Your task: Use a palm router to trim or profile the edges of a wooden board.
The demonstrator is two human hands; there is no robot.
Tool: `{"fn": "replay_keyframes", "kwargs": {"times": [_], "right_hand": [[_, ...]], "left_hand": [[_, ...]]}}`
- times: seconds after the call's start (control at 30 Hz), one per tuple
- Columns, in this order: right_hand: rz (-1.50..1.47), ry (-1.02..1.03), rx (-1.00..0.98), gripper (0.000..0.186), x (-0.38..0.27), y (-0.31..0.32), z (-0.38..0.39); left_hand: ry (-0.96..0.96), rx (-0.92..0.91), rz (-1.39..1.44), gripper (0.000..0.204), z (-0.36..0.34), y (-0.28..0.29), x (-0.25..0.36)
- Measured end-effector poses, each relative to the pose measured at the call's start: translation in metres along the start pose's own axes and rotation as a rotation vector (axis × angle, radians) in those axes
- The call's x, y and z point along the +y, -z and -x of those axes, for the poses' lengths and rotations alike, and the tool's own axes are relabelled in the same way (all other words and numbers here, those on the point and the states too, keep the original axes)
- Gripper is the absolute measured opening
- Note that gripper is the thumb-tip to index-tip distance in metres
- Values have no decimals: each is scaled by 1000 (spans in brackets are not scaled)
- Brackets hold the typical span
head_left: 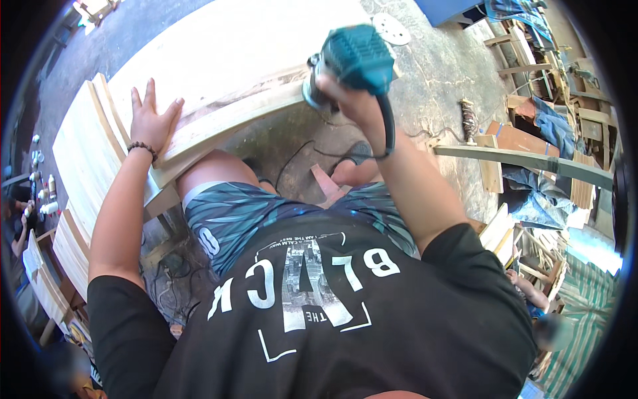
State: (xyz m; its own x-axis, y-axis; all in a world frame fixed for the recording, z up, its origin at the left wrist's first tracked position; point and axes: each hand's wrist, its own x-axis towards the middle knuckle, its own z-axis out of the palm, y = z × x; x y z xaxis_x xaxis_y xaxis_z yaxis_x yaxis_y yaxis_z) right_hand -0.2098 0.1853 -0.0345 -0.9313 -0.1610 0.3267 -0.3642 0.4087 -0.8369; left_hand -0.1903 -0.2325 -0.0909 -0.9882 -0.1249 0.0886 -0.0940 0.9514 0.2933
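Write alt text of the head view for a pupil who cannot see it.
A person's right hand grips a corded teal power tool at the edge of a pale wooden workpiece, while the left hand lies spread on it. Concrete floor shows beyond.

We saw bright light, the pale board washed out toward its far edge, the teal sander blurred near the board's right corner, glare above the striped sheet, distortion toward a black rim.
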Motion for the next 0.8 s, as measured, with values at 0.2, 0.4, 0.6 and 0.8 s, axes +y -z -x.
{"fn": "replay_keyframes", "kwargs": {"times": [0.2,0.4,0.6,0.8], "right_hand": [[-79,-56,50,39,-49,35,92],[-108,29,296,43,-42,78,132],[-428,-255,295,33,-23,74,172],[114,-6,338,48,10,78,193]], "left_hand": [[118,-99,-123,94,4,19,19],[3,-251,-426,72,18,-7,100],[-598,-195,-212,53,36,-46,236],[-757,-212,58,26,11,-62,256]]}}
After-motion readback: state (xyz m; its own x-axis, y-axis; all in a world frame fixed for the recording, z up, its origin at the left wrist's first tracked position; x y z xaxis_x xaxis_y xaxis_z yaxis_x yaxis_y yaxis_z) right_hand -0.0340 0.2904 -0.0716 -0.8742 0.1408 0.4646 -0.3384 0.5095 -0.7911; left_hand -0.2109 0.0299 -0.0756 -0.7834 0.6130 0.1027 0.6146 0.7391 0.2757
